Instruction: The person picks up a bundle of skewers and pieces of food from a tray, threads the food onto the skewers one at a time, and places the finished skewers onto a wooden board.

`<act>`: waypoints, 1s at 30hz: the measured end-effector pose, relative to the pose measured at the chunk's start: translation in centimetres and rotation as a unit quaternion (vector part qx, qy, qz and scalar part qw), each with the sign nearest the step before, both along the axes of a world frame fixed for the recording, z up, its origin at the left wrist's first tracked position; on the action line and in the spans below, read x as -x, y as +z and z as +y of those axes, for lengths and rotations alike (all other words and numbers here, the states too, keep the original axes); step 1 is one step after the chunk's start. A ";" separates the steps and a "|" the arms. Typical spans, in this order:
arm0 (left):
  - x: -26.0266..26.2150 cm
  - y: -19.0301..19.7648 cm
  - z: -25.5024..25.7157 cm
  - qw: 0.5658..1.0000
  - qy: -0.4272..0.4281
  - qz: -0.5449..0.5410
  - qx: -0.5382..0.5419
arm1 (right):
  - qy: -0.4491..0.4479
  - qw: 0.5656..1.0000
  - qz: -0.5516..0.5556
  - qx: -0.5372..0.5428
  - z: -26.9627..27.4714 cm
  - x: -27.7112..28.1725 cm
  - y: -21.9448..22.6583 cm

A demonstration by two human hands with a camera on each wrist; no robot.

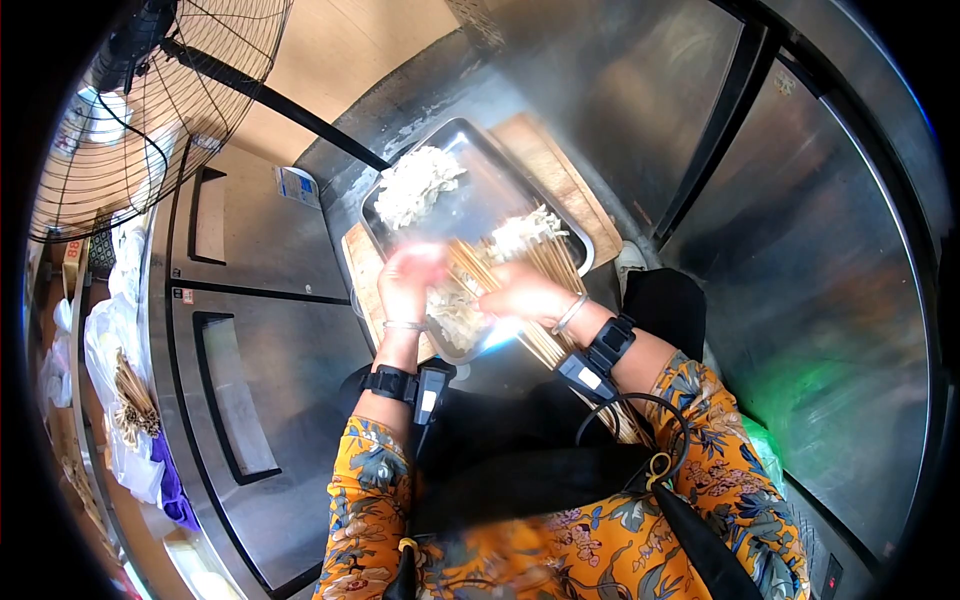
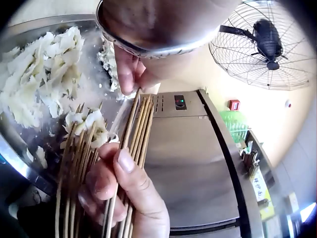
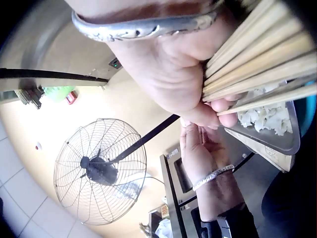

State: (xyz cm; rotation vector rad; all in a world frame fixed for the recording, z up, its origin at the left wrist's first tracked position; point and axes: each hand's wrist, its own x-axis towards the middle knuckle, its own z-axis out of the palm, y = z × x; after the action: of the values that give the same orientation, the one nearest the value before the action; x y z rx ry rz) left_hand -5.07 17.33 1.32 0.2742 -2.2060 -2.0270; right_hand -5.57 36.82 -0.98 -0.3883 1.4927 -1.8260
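Note:
My right hand (image 1: 525, 293) grips a bundle of bamboo skewers (image 2: 141, 129), its thumb lying along them. Other skewers fan out beneath that hand, with pale, thin food slices (image 2: 91, 124) at their upper ends. My left hand (image 1: 410, 280), blurred in the head view, is just past the bundle; its fingertips (image 2: 130, 82) come right at the tip of one skewer. Whether they pinch it I cannot tell. Below both hands lies a metal tray (image 1: 462, 128) holding heaps of pale slices (image 1: 418, 188).
Under the tray is a wooden board (image 1: 585, 195). A wire-cage fan (image 1: 150, 110) stands at the upper left, its dark pole reaching down near the tray. Steel cabinets (image 1: 255, 420) stand on the left, more steel doors (image 1: 800, 270) on the right. Bagged skewers (image 1: 133, 400) hang at far left.

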 end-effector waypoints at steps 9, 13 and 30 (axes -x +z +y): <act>-0.8 0.7 1.3 0.999 0.028 0.025 0.029 | 0.000 0.999 -0.024 0.044 -0.3 0.1 -0.9; -0.2 0.7 1.4 0.998 0.037 0.045 0.001 | -0.002 0.998 -0.034 0.050 -0.1 0.1 -0.6; 0.2 0.7 1.0 0.995 0.051 -0.033 -0.081 | -0.021 0.999 -0.024 0.032 -0.2 -0.1 0.0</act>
State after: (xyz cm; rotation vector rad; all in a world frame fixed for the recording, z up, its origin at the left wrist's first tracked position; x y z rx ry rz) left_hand -5.24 18.31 1.97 0.4678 -2.0212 -2.1733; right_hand -5.49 36.60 -0.99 -0.3445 1.4225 -1.9068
